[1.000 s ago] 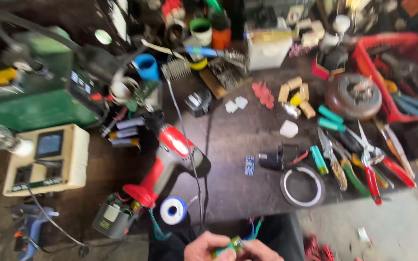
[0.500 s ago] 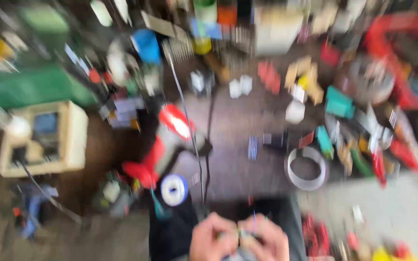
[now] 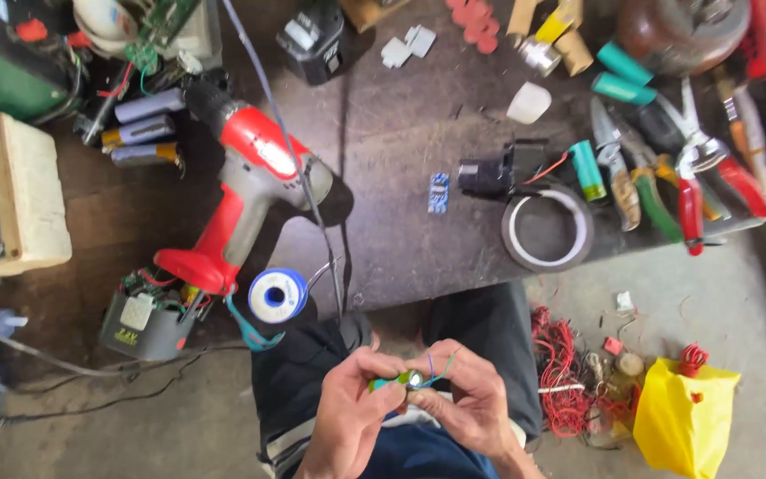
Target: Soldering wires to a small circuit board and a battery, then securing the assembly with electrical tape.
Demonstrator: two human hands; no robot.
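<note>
While the left hand (image 3: 347, 417) and right hand (image 3: 467, 408) meet over the lap, both pinch one small green cell (image 3: 401, 381) with thin wires — just off the bench's (image 3: 401, 222) near edge, below the solder spool (image 3: 277, 295) and red drill (image 3: 241, 191).

A small green cylindrical battery cell (image 3: 405, 381) with a shiny metal end and thin blue and green wires (image 3: 436, 368) sits pinched between fingertips above the lap.
</note>
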